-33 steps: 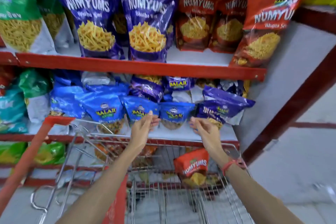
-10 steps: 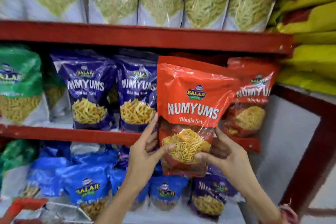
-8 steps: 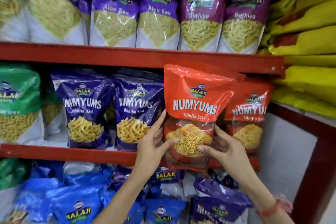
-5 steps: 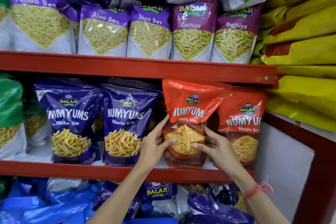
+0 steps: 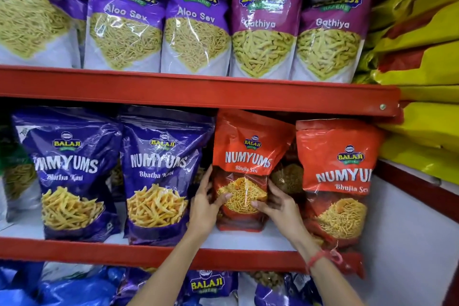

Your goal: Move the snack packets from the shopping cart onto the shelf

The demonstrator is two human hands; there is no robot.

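An orange Numyums Bhujia Sev packet (image 5: 248, 154) stands upright on the middle shelf (image 5: 248, 241), its base resting on the white shelf board. My left hand (image 5: 205, 208) grips its lower left side and my right hand (image 5: 278, 204) grips its lower right side. It sits between a purple Numyums packet (image 5: 159, 171) on the left and a second orange Numyums packet (image 5: 340, 176) on the right. The shopping cart is out of view.
Another purple Numyums packet (image 5: 69, 174) stands further left. Aloo Sev and Gathiya packets (image 5: 263, 35) fill the upper shelf above a red rail (image 5: 198, 92). Yellow bags (image 5: 419, 52) are stacked at right. Blue packets (image 5: 208, 283) lie on the shelf below.
Both hands lifted the orange packet from below up to the middle shelf and pushed it back into the gap between the purple and orange packets, where it now rests.
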